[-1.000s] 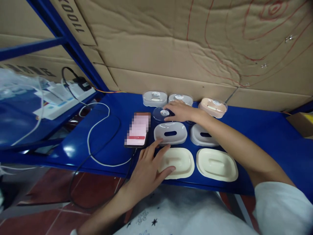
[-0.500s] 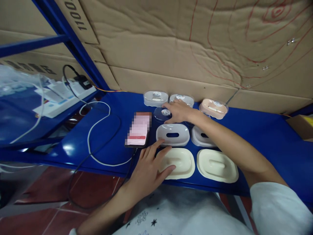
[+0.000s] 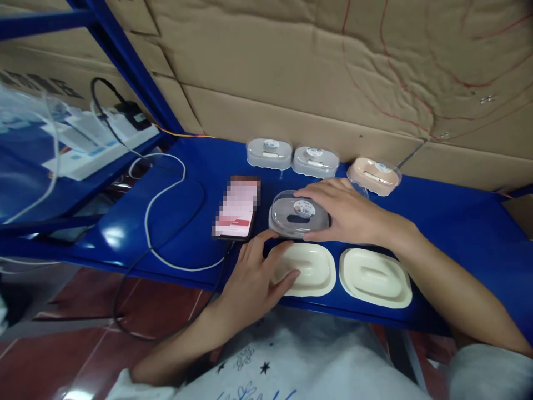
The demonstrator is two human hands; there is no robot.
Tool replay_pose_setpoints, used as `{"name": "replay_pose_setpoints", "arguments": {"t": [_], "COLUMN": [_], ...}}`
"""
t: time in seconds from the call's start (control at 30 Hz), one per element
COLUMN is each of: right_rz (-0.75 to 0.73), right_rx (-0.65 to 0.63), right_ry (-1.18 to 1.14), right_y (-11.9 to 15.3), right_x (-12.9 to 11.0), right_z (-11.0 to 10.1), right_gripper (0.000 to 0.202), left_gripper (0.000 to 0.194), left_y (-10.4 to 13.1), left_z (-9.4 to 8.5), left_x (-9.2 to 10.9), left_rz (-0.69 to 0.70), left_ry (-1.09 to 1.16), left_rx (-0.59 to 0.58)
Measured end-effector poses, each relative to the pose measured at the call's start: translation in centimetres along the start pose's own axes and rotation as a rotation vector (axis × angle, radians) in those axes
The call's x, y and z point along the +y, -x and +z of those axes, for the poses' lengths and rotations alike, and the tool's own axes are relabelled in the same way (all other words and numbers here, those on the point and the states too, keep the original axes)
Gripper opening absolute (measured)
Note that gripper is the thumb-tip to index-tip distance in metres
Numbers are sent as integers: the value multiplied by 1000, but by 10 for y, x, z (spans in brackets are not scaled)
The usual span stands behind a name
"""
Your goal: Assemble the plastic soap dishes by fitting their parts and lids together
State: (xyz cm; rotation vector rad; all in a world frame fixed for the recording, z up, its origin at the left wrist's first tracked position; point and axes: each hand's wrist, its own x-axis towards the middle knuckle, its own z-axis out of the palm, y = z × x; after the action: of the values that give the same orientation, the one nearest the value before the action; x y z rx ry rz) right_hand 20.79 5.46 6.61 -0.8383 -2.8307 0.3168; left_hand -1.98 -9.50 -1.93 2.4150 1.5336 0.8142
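My right hand grips a clear plastic lid with a round sticker, its fingers round the lid's right end. Under the lid lies a grey oval tray with a dark slot; whether the lid touches it I cannot tell. My left hand, fingers spread, rests over the left end of a cream oval dish. A second cream dish lies to its right. The right hand and forearm hide the spot where another grey tray lay.
Two grey lidded boxes and a peach one stand along the cardboard wall. A phone with its cable lies left of the trays. White and black cables loop over the blue table from a power strip.
My right hand has picked up the clear lid behind the trays and brought it nearer, over the left grey tray. The left hand stays almost where it was. The view has shifted slightly.
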Motion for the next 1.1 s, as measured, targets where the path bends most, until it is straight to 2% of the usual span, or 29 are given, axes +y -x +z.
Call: {"name": "replay_pose_setpoints", "arguments": {"t": [0.17, 0.53, 0.73, 0.83, 0.97, 1.1], "right_rz": [4, 47, 19, 43, 56, -13], "right_rx": [-49, -45, -39, -49, -61, -14], "right_ry": [-9, 14, 16, 9, 16, 50], "right_y": [-6, -7, -10, -10, -11, -13], "right_x": [0, -1, 3, 5, 6, 6], "right_z": [10, 21, 25, 26, 27, 27], "right_gripper": [76, 80, 79, 79, 79, 76], "left_gripper": [44, 44, 44, 55, 82, 86], "left_y": [0, 0, -1, -2, -3, -4], "left_z": [0, -2, -4, -6, -5, -3], "left_x": [0, -1, -1, -2, -2, -2], "left_rz": [-10, -45, -45, 11, 83, 91], "left_ry": [-3, 18, 39, 33, -7, -33], "left_rx": [-33, -70, -94, -156, -216, -239]}}
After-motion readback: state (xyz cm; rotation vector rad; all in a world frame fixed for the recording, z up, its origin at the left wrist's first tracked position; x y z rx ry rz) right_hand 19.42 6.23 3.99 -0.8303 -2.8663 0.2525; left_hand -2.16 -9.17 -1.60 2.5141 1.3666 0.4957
